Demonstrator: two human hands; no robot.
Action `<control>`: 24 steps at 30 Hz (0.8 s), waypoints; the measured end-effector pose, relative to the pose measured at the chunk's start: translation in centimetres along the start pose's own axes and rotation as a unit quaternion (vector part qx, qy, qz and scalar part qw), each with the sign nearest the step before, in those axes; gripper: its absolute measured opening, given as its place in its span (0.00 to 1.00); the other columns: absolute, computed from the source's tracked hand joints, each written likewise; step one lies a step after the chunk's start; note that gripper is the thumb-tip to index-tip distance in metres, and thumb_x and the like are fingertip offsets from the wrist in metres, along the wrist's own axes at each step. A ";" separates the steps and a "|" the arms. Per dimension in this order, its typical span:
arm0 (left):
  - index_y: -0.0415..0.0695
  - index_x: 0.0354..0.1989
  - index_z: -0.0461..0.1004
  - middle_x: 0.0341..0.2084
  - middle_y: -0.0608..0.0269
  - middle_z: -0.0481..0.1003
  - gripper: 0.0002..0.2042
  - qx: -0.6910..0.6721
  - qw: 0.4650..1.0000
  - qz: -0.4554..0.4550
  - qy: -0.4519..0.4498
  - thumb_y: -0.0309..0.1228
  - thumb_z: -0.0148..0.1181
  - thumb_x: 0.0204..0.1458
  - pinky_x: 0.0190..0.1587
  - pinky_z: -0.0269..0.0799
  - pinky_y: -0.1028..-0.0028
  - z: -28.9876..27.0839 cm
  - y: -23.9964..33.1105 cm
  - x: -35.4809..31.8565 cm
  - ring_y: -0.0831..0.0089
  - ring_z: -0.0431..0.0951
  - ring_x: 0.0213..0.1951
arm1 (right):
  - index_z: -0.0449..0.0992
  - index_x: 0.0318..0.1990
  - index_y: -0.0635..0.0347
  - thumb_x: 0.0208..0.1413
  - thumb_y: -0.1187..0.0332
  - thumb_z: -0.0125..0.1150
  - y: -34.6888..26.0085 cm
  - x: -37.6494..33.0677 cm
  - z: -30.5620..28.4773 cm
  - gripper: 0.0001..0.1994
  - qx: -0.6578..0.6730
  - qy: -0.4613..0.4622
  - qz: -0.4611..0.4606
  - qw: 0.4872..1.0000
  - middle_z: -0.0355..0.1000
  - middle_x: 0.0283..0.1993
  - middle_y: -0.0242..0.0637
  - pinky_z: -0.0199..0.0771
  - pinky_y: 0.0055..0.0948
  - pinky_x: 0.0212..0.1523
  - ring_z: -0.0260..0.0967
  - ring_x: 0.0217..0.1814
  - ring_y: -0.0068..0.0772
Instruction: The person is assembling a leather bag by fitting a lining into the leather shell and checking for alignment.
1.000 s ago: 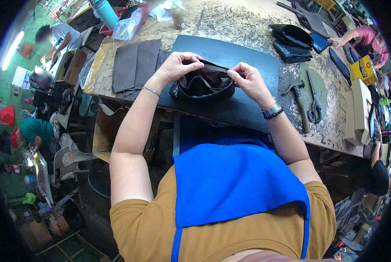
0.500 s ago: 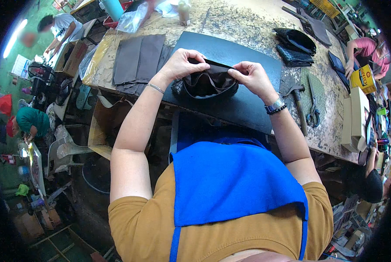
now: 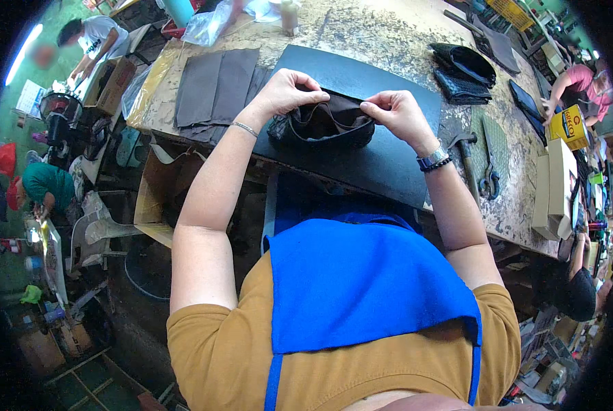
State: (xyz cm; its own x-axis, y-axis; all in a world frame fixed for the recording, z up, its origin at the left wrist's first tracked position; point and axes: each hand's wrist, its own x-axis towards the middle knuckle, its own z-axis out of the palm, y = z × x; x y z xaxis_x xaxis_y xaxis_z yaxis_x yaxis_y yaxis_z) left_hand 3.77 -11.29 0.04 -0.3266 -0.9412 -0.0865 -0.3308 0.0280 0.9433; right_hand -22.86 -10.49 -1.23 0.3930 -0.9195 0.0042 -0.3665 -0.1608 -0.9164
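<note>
Evidently both hands are working the same rim. The left hand (image 3: pixel 286 92) is pinching the far edge of a dark pouch (image 3: pixel 320 142) between thumb and finger at about twelve o'clock on its mouth, while the right hand (image 3: pixel 404 120) is pinching that edge at about two o'clock. These spread fingertip grips are apparently holding the stretch between them straight and the mouth gaping, so the brown lining (image 3: pixel 344 113) is showing. The pouch is sitting over the near side of a dark mat (image 3: pixel 389 171), close to the body, perhaps for easy reach and a clear look inside; whether its base is pressing on the mat is hard to tell. The mat is probably shielding the pouch from the scuffed worktop (image 3: pixel 361 27).

From the pouch, flat brown pieces (image 3: pixel 217 85) are lying at ten o'clock, and black textured pouches (image 3: pixel 463 75) are resting at two o'clock. A hammer (image 3: pixel 469 164) and shears (image 3: pixel 490 179) are lying between three and four o'clock, seemingly parked within the right hand's reach.
</note>
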 end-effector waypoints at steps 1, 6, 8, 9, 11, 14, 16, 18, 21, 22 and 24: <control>0.42 0.27 0.81 0.25 0.72 0.77 0.08 0.000 1.000 0.000 0.000 0.33 0.72 0.45 0.34 0.69 0.81 0.0 0.2 0.0 0.84 0.73 0.29 | 0.81 0.36 0.66 0.54 0.62 0.65 0.0 0.0 0.0 0.13 0.000 0.000 0.000 1.000 0.75 0.24 0.29 0.68 0.20 0.27 0.67 0.25 0.15; 0.42 0.28 0.81 0.23 0.73 0.76 0.10 0.028 0.999 0.037 0.007 0.36 0.71 0.46 0.29 0.66 0.84 0.4 -0.2 0.2 0.87 0.71 0.27 | 0.78 0.34 0.67 0.58 0.65 0.62 -1.2 0.3 0.0 0.11 -0.098 -0.038 -0.017 0.994 0.74 0.26 0.27 0.67 0.16 0.27 0.67 0.26 0.13; 0.42 0.28 0.81 0.23 0.73 0.77 0.10 0.023 0.999 0.027 0.003 0.35 0.71 0.46 0.31 0.67 0.83 0.4 -0.2 0.3 0.86 0.72 0.27 | 0.79 0.33 0.66 0.55 0.63 0.63 -0.9 0.3 0.1 0.12 -0.077 -0.035 -0.012 0.996 0.74 0.24 0.28 0.67 0.19 0.27 0.66 0.25 0.14; 0.42 0.28 0.81 0.23 0.72 0.77 0.10 0.017 1.000 0.016 0.000 0.35 0.71 0.46 0.32 0.68 0.83 0.4 -0.1 0.3 0.86 0.72 0.28 | 0.79 0.32 0.65 0.53 0.61 0.63 -0.9 0.4 0.1 0.13 -0.055 -0.032 -0.006 0.998 0.73 0.22 0.29 0.68 0.21 0.27 0.66 0.24 0.16; 0.41 0.29 0.81 0.24 0.72 0.77 0.09 0.023 1.000 0.017 -0.001 0.34 0.71 0.46 0.33 0.68 0.82 0.5 -0.4 0.6 0.86 0.72 0.28 | 0.79 0.32 0.65 0.54 0.62 0.63 -1.2 0.2 -0.2 0.13 -0.037 -0.043 0.004 0.998 0.73 0.22 0.29 0.68 0.21 0.27 0.66 0.24 0.15; 0.40 0.29 0.81 0.24 0.72 0.77 0.09 0.019 0.999 0.019 -0.020 0.33 0.71 0.46 0.33 0.68 0.82 0.6 -0.2 0.7 0.85 0.72 0.28 | 0.79 0.33 0.65 0.56 0.63 0.63 -1.2 0.2 -0.6 0.12 -0.029 -0.080 0.017 0.996 0.74 0.25 0.28 0.68 0.18 0.28 0.67 0.26 0.14; 0.40 0.29 0.81 0.24 0.71 0.77 0.09 0.010 0.999 0.019 -0.039 0.33 0.71 0.46 0.33 0.68 0.82 0.7 -0.2 0.7 0.85 0.72 0.28 | 0.78 0.34 0.66 0.57 0.64 0.63 -2.0 -0.1 -0.4 0.12 -0.039 -0.108 0.022 0.993 0.75 0.27 0.27 0.68 0.16 0.29 0.68 0.27 0.13; 0.40 0.28 0.81 0.24 0.72 0.77 0.09 0.004 0.998 0.028 -0.048 0.32 0.71 0.46 0.33 0.68 0.82 0.9 -0.1 0.7 0.86 0.72 0.28 | 0.78 0.34 0.66 0.57 0.64 0.64 -3.0 -0.7 0.1 0.11 -0.015 -0.080 0.048 0.995 0.75 0.27 0.27 0.68 0.16 0.29 0.68 0.27 0.13; 0.40 0.28 0.81 0.24 0.71 0.77 0.09 0.007 0.998 0.023 -0.051 0.32 0.71 0.46 0.34 0.69 0.82 1.0 0.1 0.7 0.86 0.72 0.28 | 0.78 0.34 0.65 0.57 0.64 0.63 -1.7 -0.5 0.0 0.10 0.010 -0.080 0.031 0.996 0.74 0.26 0.27 0.67 0.16 0.28 0.67 0.26 0.13; 0.40 0.28 0.81 0.24 0.71 0.77 0.09 0.006 0.998 0.023 -0.052 0.32 0.71 0.46 0.34 0.69 0.82 1.1 0.2 0.7 0.86 0.72 0.28 | 0.78 0.34 0.65 0.57 0.64 0.63 -1.7 -0.5 -0.1 0.10 0.010 -0.080 0.032 0.996 0.74 0.26 0.27 0.67 0.16 0.28 0.67 0.26 0.13; 0.39 0.28 0.81 0.24 0.71 0.77 0.09 0.012 0.998 0.012 -0.065 0.31 0.72 0.46 0.34 0.69 0.82 1.5 0.4 0.6 0.86 0.72 0.29 | 0.78 0.32 0.64 0.56 0.65 0.63 -2.1 -0.6 -0.3 0.10 -0.019 -0.111 0.028 0.993 0.73 0.25 0.25 0.64 0.16 0.26 0.65 0.25 0.12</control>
State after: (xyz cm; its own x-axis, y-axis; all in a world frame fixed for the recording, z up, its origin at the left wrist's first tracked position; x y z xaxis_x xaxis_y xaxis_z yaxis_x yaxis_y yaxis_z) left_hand 2.12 -11.32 -0.09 -0.4467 -0.8884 -0.1057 -0.3412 0.0600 0.9381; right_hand -22.58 -9.68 0.76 0.5452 -0.8267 -0.1389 -0.4229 -0.1282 -0.8971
